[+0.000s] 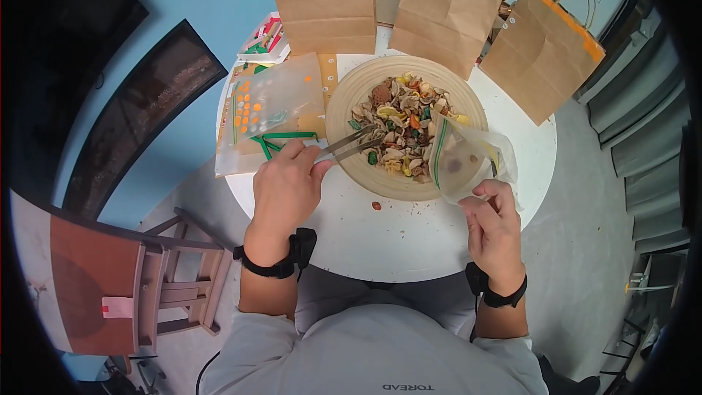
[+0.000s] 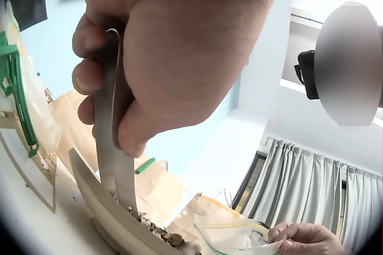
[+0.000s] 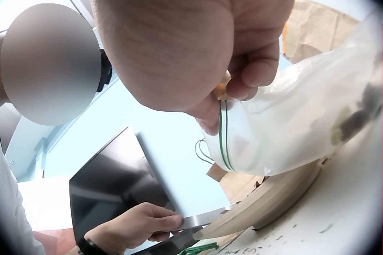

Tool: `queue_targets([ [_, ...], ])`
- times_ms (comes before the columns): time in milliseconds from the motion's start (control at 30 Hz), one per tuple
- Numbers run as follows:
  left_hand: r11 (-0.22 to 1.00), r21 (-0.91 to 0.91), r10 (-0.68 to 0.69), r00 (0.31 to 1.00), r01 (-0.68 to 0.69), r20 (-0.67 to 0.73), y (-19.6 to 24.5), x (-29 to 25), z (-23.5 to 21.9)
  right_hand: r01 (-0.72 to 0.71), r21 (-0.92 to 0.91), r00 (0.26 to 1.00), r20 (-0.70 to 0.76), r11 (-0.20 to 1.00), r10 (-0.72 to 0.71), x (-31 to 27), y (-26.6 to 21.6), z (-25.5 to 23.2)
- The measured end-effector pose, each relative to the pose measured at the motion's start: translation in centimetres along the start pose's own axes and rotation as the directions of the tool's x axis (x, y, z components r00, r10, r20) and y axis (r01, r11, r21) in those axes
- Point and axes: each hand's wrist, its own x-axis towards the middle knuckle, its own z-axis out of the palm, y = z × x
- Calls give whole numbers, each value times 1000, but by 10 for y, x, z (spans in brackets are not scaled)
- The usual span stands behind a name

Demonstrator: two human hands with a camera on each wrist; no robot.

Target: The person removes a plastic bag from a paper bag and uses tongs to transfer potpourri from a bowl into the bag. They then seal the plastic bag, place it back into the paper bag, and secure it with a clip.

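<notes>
Metal tongs (image 1: 349,145) are gripped in the left hand (image 1: 287,183), their tips in the dried mix (image 1: 398,128) on the round wooden plate (image 1: 344,80). The right hand (image 1: 496,234) pinches the edge of a clear zip bag (image 1: 464,164) with a green seal line, which leans over the plate's right side. A few pieces show inside the bag. In the left wrist view the tongs (image 2: 108,147) run down from the left hand (image 2: 173,52) to the plate. Thumb and fingers of the right hand (image 3: 191,40) hold the bag (image 3: 287,123) by its sealing strip in the right wrist view.
Brown paper bags (image 1: 329,11) stand along the table's back edge. At the left lie a zip bag (image 1: 281,95) with orange and white pieces, green clips (image 1: 289,135) and a white box (image 1: 267,44). One reddish piece (image 1: 376,205) and crumbs lie in front of the plate.
</notes>
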Motion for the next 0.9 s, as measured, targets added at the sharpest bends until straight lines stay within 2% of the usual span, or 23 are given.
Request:
queue_targets([
  [400,999,7,42,999,-42,17,-2,0,6,-3,-4,1000,10,1000,3,1,2,1],
  [500,997,67,21,990,-30,137,-1,3,2,4,5,1000,10,1000,-4,1,2,2],
  [700,987,155,12,970,-50,242,11,21,-4,8,2,1000,7,1000,-8,2,1,2],
  [800,977,213,-50,945,-22,324,13,26,-3,6,-6,1000,16,1000,-6,2,2,1],
  [900,971,236,-43,941,-40,335,9,27,1,12,-6,1000,19,1000,-12,2,3,1],
])
